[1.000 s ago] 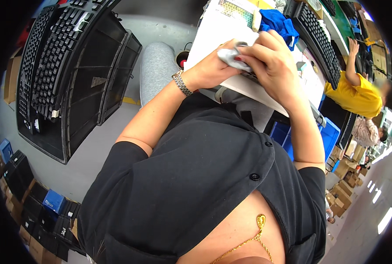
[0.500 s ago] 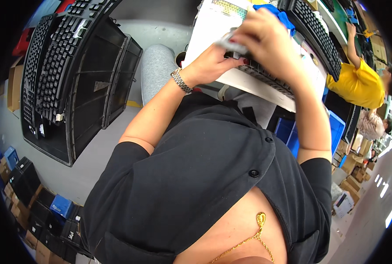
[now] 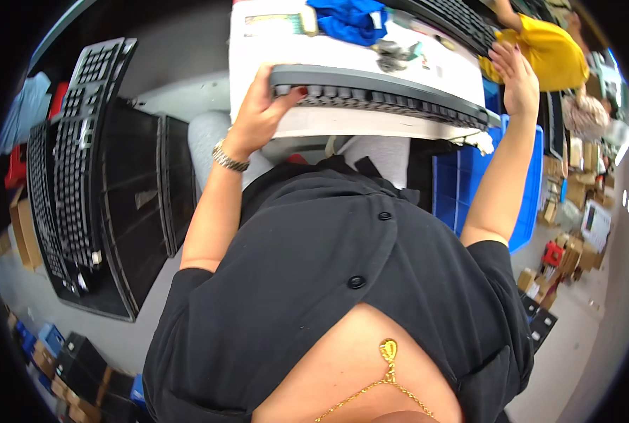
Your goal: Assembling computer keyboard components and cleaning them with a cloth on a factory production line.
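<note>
A black keyboard [image 3: 392, 102] stands tilted on its long edge near the front of the white table [image 3: 247, 53], its keys facing me. My left hand [image 3: 264, 113] grips its left end, with the thumb over the keys. Beyond the keyboard's right end, my right hand [image 3: 517, 81] is raised with fingers stretched out and nothing in it. Behind the keyboard lie a crumpled grey cloth-like piece [image 3: 395, 56] and a bunched blue cloth [image 3: 350, 21].
Another black keyboard [image 3: 450, 20] lies at the table's far right. To my left, several keyboards [image 3: 75, 180] stand in a black crate [image 3: 135, 204]. A blue bin [image 3: 529, 187] sits below the table on the right. A person in a yellow top [image 3: 551, 53] is beyond.
My hands were close together over the keyboard, the right holding a blurred grey thing. Now they are far apart, the right hand is empty, and the keyboard is tilted up. The view has shifted.
</note>
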A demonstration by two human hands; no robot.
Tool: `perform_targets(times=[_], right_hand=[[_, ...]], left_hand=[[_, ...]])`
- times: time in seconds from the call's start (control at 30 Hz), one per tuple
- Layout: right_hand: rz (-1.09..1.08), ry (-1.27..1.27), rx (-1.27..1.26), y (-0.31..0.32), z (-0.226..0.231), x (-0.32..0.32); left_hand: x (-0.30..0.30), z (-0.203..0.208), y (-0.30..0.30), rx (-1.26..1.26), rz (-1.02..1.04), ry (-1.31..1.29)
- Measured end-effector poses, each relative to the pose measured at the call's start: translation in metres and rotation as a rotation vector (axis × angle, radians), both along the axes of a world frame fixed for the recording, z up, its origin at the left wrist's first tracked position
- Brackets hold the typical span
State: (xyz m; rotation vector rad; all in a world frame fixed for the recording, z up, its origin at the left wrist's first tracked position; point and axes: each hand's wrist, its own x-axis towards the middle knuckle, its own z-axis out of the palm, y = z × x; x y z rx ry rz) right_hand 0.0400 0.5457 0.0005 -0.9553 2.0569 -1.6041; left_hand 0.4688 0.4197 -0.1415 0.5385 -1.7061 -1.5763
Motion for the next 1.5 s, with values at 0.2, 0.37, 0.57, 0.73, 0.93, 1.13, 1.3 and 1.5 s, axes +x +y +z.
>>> perform_targets(times=[0.2,0.37,0.57,0.73,0.93,1.13,1.3,1.5], right_hand=[[-0.381,-0.287,-0.219,0.132,-0.039,-0.039],[-0.289,-0.422,-0.358,0.158,-0.1,-0.015],[-0.129,-0.508,-0.456,0.154,-0.129,0.0],[-0.092,-0.51,-0.5,0.118,-0.139,0.012],[-0.328,-0.398,-0.253,0.092,-0.112,0.012],[-0.251,-0.686,-0.065,0.102,-0.081,0.011],[-0.055,-0.692,-0.042,0.105,-0.095,0.021],[-0.048,-0.682,-0.026,0.107,-0.131,0.022]], left_hand=[[0.003,-0.004,0.002,0.114,-0.014,0.013],[0.0,0.002,0.006,0.054,0.014,-0.03],[-0.003,0.006,0.005,0.027,0.061,-0.075],[-0.009,0.009,0.001,0.088,0.097,-0.062],[-0.025,0.031,-0.022,0.256,0.123,-0.112],[-0.017,0.058,-0.036,0.47,0.087,-0.29],[0.01,0.035,-0.054,0.528,0.114,-0.288],[0.013,0.023,-0.05,0.513,0.199,-0.343]])
